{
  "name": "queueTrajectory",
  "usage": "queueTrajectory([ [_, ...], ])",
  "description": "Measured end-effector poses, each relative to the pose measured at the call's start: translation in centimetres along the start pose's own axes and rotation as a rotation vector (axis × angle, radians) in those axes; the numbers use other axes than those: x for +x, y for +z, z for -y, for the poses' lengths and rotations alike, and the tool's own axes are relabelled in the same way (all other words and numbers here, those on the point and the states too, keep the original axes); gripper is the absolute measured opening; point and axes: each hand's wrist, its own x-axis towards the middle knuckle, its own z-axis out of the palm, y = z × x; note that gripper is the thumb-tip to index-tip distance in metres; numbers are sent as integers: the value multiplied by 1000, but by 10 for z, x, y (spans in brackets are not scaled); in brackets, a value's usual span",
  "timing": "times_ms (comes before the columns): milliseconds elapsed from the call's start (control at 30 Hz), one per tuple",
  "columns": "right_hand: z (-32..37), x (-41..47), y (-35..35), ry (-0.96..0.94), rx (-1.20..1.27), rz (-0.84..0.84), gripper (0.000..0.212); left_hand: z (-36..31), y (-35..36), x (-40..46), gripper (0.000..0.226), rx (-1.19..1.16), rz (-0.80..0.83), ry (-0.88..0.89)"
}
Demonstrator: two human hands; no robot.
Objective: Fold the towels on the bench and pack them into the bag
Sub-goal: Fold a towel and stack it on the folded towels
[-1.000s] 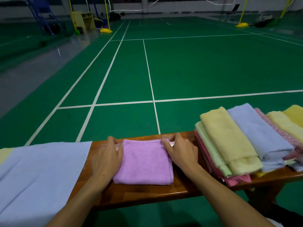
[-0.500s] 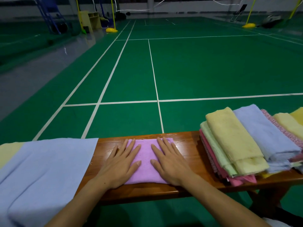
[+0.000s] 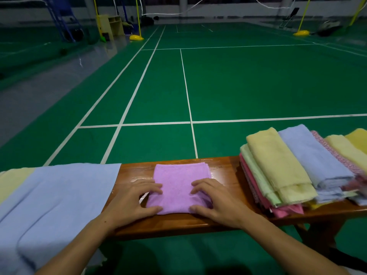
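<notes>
Wooden bench [image 3: 178, 223], one, running left to right along the near edge of a green court floor [image 3: 258, 86] marked with white lines.

One purple towel [image 3: 179, 187], folded to a small rectangle, lies flat mid-bench. Two hands on it, one at each near corner. Left hand [image 3: 132, 203]: fingers curled over the towel's left edge, thumb at the near corner, gripping the cloth. Right hand [image 3: 216, 202]: same on the right edge, fingers bent onto the top, thumb at the near corner, gripping.

One large pale blue cloth [image 3: 49, 205] spread over the bench's left end, hanging off the front; whether it is the bag I cannot tell. One pale yellow patch [image 3: 12, 183] shows at its far left.

Towel pile [image 3: 297, 169] on the right end, well apart from the purple one. Counted where visible: yellow towel [image 3: 278, 163] on top, pale green [image 3: 256, 173] under it, pink [image 3: 256, 193] lowest; beside them one blue towel [image 3: 315, 157], one pink patterned strip [image 3: 335, 153], two more yellow at the frame edge. Lower layers jumbled, not countable.

Far end of court: two yellow post bases [image 3: 136, 37], net cords, a pale yellow cabinet [image 3: 111, 24].
</notes>
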Motion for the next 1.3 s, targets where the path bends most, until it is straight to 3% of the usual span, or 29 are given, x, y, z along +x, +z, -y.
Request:
queueTrajectory([
  [167, -2, -12, -4, -24, -120, 80, 58, -2, 1, -9, 62, 155, 54, 12],
  [400, -1, 1, -8, 5, -230, 90, 51, -9, 3, -1, 42, 157, -40, 41],
  [533, -6, 7, -4, 79, -64, -12, 40, -1, 4, 4, 41, 72, -68, -35],
  [667, -9, 9, -4, 143, 83, -119, 18, -4, 3, 8, 20, -37, -114, -50],
  [867, -4, 8, -9, 241, 237, -198, 5, -13, 3, 12, 29, -164, -135, -164],
  [1033, -6, 13, -7, 343, 339, -248, 24, -16, 6, 17, 36, -198, -152, -244],
  [1300, -15, 25, -1, 465, 343, -285, 22, -18, 12, 30, 24, -104, -165, -394],
])
